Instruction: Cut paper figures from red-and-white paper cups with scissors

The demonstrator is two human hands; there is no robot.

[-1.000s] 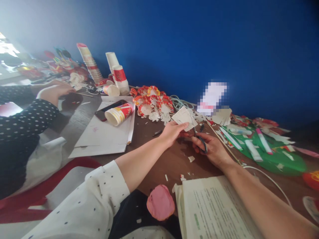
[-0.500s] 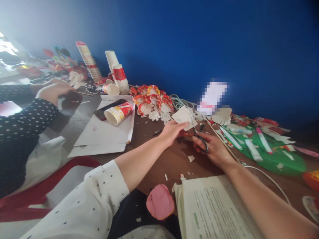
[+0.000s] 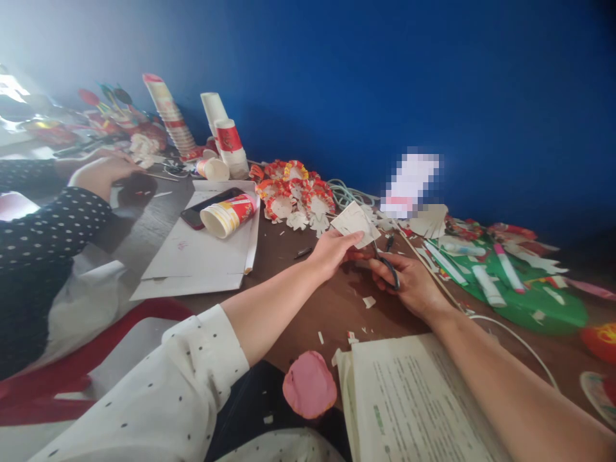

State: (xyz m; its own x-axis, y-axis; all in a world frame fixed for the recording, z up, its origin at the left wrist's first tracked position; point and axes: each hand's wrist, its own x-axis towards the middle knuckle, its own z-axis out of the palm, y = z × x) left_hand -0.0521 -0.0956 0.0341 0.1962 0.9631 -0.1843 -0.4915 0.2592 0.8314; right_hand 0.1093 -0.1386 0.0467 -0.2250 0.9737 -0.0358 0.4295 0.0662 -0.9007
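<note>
Between thumb and fingers, my left hand (image 3: 335, 251) grips a piece of off-white card (image 3: 355, 224) with faint lines on it. My right hand (image 3: 409, 280) is closed around the dark handles of a pair of scissors (image 3: 391, 272). The blades meet the card's right edge and are partly hidden by it. Beyond the card lies a heap of red and white paper cup cut-outs (image 3: 296, 196). Small paper scraps (image 3: 369, 301) are scattered on the brown table (image 3: 293, 314) below my hands.
A paper cup (image 3: 226, 216) and a phone (image 3: 199, 210) lie on a white folder (image 3: 192, 256) at left. Cup stacks (image 3: 230, 147) stand behind. Markers (image 3: 509, 268) rest on a green sheet (image 3: 543, 314) at right. Printed papers (image 3: 414, 398) lie nearest me. A co-worker's hands (image 3: 103, 170) are far left.
The scissor blades and handles have shifted slightly at the card's right edge. My left hand keeps the card in nearly the same place. The view has tilted a little.
</note>
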